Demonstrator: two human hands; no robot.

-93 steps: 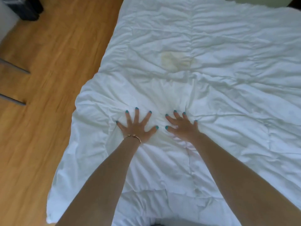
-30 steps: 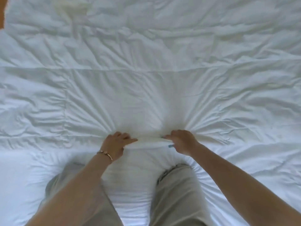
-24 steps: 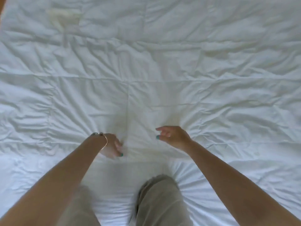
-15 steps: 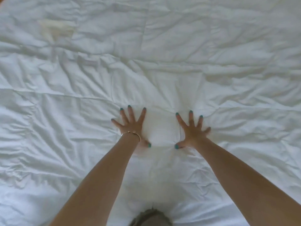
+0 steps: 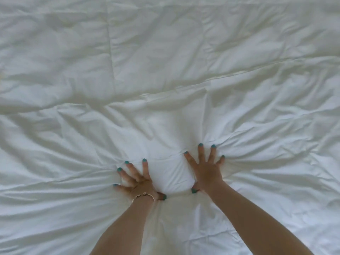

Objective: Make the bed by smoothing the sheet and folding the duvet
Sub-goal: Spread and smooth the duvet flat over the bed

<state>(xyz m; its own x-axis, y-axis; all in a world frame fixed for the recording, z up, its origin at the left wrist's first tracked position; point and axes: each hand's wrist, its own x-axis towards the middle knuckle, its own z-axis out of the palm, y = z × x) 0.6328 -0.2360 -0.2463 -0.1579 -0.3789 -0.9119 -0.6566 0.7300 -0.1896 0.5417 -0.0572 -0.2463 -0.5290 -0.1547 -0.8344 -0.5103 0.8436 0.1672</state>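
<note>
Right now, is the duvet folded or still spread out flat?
Spread out. The duvet fills the view, wrinkled, no fold visible; left hand and right hand press it flat.

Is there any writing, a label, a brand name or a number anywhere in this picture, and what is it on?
None: no text, label, brand or number can be read.
The white duvet is plain, with only seams and wrinkles.
The gold bracelet on the left wrist shows no legible marking.

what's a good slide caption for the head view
Left hand and right hand, fingers spread, press flat on the wrinkled white quilted duvet.
</note>
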